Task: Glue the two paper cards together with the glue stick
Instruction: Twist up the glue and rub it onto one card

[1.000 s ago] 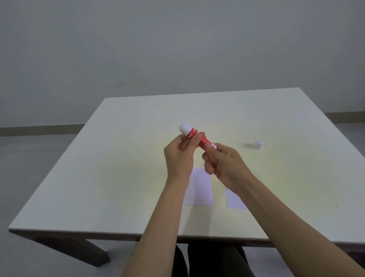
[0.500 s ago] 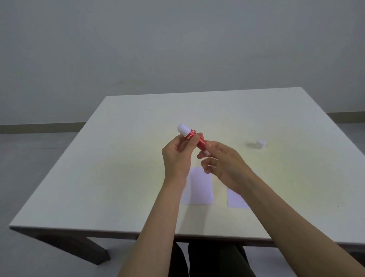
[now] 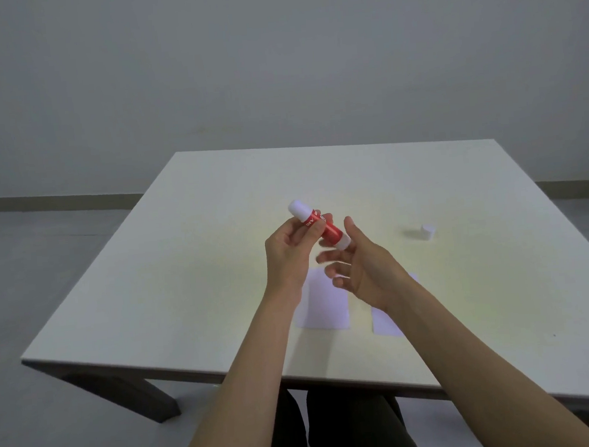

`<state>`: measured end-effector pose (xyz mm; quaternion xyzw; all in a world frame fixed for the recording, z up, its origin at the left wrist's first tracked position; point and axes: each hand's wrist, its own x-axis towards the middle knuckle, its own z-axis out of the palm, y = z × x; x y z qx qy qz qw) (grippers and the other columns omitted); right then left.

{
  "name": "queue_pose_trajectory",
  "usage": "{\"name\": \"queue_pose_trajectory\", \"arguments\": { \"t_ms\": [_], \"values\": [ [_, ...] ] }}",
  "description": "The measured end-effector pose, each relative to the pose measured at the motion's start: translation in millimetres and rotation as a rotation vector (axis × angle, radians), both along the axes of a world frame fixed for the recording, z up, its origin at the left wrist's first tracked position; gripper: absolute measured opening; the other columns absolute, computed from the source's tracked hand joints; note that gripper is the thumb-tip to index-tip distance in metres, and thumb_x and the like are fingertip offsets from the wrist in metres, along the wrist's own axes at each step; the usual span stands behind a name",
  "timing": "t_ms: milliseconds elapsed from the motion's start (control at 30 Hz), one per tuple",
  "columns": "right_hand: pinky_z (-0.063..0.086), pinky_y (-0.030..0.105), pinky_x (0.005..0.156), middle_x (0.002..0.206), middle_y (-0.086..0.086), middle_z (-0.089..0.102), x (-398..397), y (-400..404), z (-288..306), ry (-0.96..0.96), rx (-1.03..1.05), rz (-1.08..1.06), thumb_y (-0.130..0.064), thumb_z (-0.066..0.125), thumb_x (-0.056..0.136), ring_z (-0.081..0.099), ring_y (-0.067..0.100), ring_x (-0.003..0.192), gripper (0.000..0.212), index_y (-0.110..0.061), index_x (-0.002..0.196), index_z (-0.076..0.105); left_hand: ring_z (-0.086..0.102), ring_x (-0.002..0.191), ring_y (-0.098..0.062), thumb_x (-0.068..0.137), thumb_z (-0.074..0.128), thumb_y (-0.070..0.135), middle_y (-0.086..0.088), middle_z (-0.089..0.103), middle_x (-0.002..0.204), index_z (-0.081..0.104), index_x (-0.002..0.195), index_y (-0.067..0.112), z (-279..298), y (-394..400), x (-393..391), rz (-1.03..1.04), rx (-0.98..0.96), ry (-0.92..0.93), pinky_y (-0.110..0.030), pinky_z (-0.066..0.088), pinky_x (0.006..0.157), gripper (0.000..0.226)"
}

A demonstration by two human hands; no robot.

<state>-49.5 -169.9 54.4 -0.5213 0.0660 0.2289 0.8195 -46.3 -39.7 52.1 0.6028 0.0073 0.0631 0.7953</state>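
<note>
- Both hands are raised above the table (image 3: 193,294), close together in front of me.
- My left hand (image 3: 288,255) pinches the red glue stick (image 3: 321,226) around its middle, fingers and thumb closed on the barrel.
- It is tilted, one white end up and away to the left, the other white end down toward my right hand (image 3: 367,270).
- My right hand is spread, fingers loose and blurred, gripping nothing; its thumb stands just beside the stick's lower end, and I cannot tell whether they touch.
- Two paper cards lie flat on the table below my hands, side by side and apart: the left card (image 3: 327,305) and the right card (image 3: 382,325), partly covered by my right forearm.
- Off to the right, well apart, stands a small white cap (image 3: 427,231).
</note>
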Motion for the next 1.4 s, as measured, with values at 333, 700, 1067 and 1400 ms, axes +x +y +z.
{"name": "queue_pose_trajectory", "arguments": {
  "t_ms": [333,700,1067,1400],
  "values": [
    [0.046,0.023,0.052,0.072,0.006,0.065,-1.0,-32.3,-7.6,-0.447,-0.53,-0.156,-0.015,0.063,0.088,0.057,0.015,0.055,0.019,-0.013,0.105,0.072,0.026,0.141,-0.001,0.076,0.075,0.035,0.02,0.035,0.146,0.039,0.142,0.032,-17.0,82.6,7.4,-0.393,0.852,0.01,-0.027,0.02,0.116,0.075],
    [0.041,0.019,0.071,0.102,0.002,0.072,-21.5,-11.0,-42.9,-0.72,-1.131,-0.104,-0.023,0.066,0.085,0.054,0.004,0.071,0.028,-0.017,0.112,0.069,-0.02,0.146,-0.015,0.071,0.068,0.061,0.014,-0.001,0.161,0.029,0.145,0.039,-55.6,74.0,8.7,-0.568,1.371,-0.044,-0.05,-0.018,0.115,0.087],
    [0.035,0.008,0.06,0.078,-0.013,0.062,-29.3,-23.1,-41.7,-0.896,-1.173,0.104,-0.025,0.066,0.084,0.047,-0.004,0.059,0.027,-0.022,0.11,0.07,-0.023,0.144,-0.008,0.063,0.071,0.065,0.014,-0.007,0.16,0.028,0.144,0.044,-62.4,78.5,11.5,-0.556,1.343,-0.029,-0.041,-0.021,0.114,0.094],
    [0.043,0.027,0.062,0.078,-0.01,0.054,-52.8,-27.6,-36.6,-0.958,-1.231,0.06,-0.03,0.064,0.086,0.049,0.012,0.063,0.024,-0.023,0.109,0.068,-0.025,0.142,-0.006,0.059,0.071,0.067,0.013,-0.01,0.16,0.025,0.143,0.047,-65.3,77.8,13.6,-0.557,1.367,-0.003,-0.038,-0.023,0.112,0.098]
  ]
}}
